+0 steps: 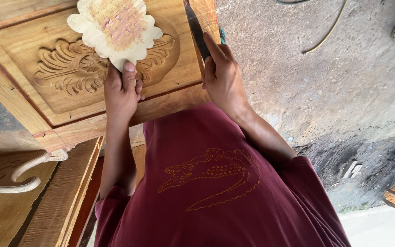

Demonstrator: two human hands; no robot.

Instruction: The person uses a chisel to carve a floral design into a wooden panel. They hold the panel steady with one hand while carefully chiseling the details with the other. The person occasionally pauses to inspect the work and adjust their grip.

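Left hand pinches a scalloped wooden template against the carved panel, right hand grips a dark blade; leaf relief cut, centre unfinished.

Carved panel: bare matt wood. Blade: dull metal. Floor: rough concrete.

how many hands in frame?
2. Left hand grips a scalloped wooden cutout over the carved panel; right hand holds a dark blade at the panel's edge. None hidden, apparently.
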